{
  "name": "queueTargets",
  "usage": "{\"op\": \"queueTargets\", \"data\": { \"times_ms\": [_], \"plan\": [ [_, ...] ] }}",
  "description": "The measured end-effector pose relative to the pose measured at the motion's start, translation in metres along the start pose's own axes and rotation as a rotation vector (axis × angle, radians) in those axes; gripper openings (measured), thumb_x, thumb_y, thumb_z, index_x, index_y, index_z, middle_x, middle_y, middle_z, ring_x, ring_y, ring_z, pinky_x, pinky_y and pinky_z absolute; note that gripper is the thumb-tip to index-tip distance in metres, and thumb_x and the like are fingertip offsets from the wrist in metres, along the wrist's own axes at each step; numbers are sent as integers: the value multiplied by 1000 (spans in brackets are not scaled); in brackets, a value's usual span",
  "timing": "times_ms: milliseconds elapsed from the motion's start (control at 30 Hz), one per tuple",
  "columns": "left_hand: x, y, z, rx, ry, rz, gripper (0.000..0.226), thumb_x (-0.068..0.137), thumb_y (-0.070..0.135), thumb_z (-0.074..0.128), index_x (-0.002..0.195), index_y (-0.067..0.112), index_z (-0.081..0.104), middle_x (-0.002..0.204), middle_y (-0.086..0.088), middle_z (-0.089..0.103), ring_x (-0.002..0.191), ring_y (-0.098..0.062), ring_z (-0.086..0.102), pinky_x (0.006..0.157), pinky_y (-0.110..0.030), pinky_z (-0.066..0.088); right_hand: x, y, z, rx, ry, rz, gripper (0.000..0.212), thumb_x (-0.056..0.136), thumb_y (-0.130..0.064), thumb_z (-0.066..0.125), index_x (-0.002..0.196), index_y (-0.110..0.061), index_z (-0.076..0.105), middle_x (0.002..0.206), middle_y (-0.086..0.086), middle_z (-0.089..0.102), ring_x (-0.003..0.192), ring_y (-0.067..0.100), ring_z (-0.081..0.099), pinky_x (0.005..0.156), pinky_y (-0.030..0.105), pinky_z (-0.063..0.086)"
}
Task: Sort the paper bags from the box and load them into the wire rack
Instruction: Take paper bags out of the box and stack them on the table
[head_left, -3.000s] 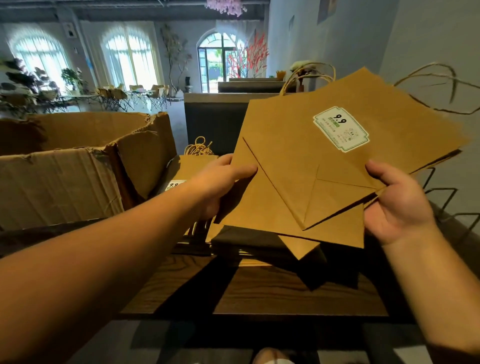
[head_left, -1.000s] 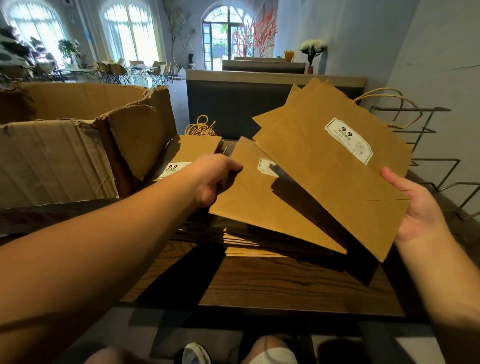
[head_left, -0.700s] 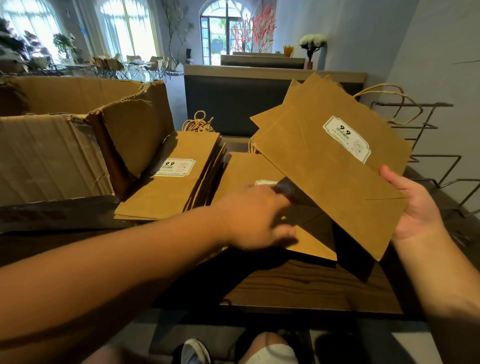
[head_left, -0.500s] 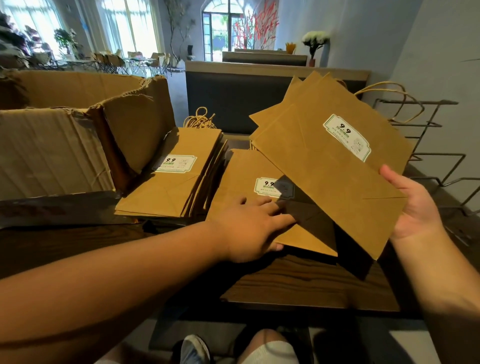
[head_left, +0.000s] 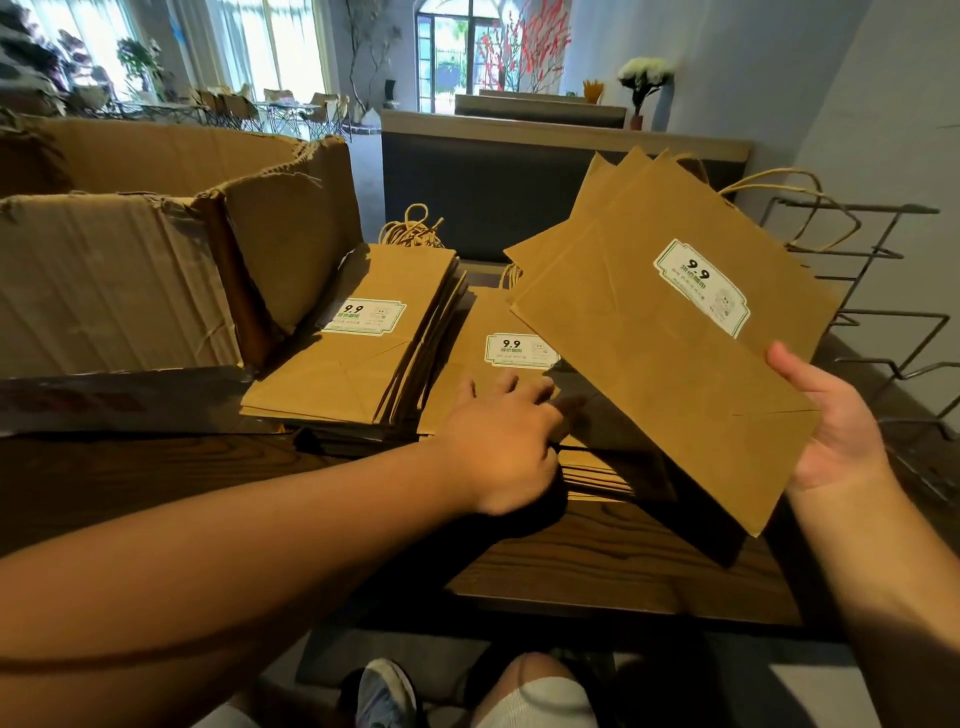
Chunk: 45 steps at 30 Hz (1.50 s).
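Observation:
My right hand (head_left: 831, 415) holds a fanned bunch of flat brown paper bags (head_left: 649, 332) with a white "9.9" label, raised over the table's right side. My left hand (head_left: 504, 431) rests palm down on the near end of a flat stack of bags (head_left: 483, 338) on the table, its fingers curled at the stack's front edge. A second stack of bags (head_left: 353, 353) lies to its left, against the box. The torn cardboard box (head_left: 119, 280) stands at the left. The dark wire rack (head_left: 883, 322) stands at the far right, behind the held bags.
The dark wooden table (head_left: 597, 561) ends close to me; a knee and a shoe show below its edge. A dark counter (head_left: 493, 182) runs behind the table. A grey wall rises beyond the rack.
My left hand let go of the held bags, came down and now lies on the middle stack. My right hand keeps the fanned bags raised, almost unmoved.

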<state>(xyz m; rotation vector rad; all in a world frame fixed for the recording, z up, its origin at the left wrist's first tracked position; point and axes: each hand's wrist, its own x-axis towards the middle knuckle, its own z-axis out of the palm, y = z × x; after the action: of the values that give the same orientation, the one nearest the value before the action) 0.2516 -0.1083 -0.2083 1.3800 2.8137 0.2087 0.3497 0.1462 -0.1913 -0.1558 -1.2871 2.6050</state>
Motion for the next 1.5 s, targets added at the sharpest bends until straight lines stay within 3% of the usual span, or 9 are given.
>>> {"op": "queueTargets", "data": {
  "times_ms": [67,233,400,833,1000,1100,1233,1400,1500],
  "plan": [
    [-4,3,-9,-421,186,-30,37,93,25,55,129,16,58,129,-2,55,127,-24,50,106,-36,39,0,2,-1,-14,2,22,116,37,-27,98,143,-17,52,116,6,73,93,23,75,65,42,62],
    [-20,21,-30,-1613,425,-72,34,66,14,57,97,24,64,87,7,71,94,-21,67,85,-42,56,3,5,-2,-58,10,22,130,28,-32,104,146,-18,50,113,5,73,89,22,75,63,41,62],
    [-34,24,-35,-1968,410,-35,38,67,13,50,103,12,58,75,1,68,76,-22,71,68,-42,60,7,10,-5,-79,21,-8,123,38,-30,102,147,-15,48,117,7,72,92,22,75,66,40,62],
    [-41,6,-19,-1839,637,-350,42,86,-3,71,125,13,64,113,-8,75,107,-28,71,100,-49,53,7,26,-11,-19,149,-39,52,91,-18,57,143,-16,50,122,11,69,86,23,75,62,42,62],
    [-41,2,-20,-1975,611,-438,24,96,7,63,117,18,64,105,-5,77,98,-28,73,89,-49,56,10,30,-12,-72,183,-42,101,48,-24,93,140,-14,53,112,9,74,89,23,75,62,41,62],
    [-40,-3,-23,-2163,578,-521,27,97,21,64,124,18,63,112,-11,75,103,-35,72,91,-58,55,7,30,-8,-1,165,-10,53,89,-23,62,141,-15,52,98,4,77,80,19,76,57,37,61],
    [-39,-4,-34,-2268,566,-503,40,94,27,68,132,15,61,113,-14,74,97,-33,74,74,-51,61,4,34,-6,-52,142,90,107,41,-28,99,137,-16,56,103,8,76,82,24,76,58,41,61],
    [-47,-6,-56,-2372,502,-396,33,102,32,52,120,9,68,102,-13,76,88,-28,75,74,-44,62,-4,25,3,-85,152,217,45,81,-27,69,124,-14,61,87,12,76,67,26,75,50,40,60],
    [-48,-14,-66,-2298,588,-436,22,101,21,55,116,9,66,95,-11,78,81,-26,76,73,-43,61,-6,23,-1,-56,102,202,102,25,-21,103,119,-13,64,89,13,76,70,27,75,50,42,60]
  ]
}}
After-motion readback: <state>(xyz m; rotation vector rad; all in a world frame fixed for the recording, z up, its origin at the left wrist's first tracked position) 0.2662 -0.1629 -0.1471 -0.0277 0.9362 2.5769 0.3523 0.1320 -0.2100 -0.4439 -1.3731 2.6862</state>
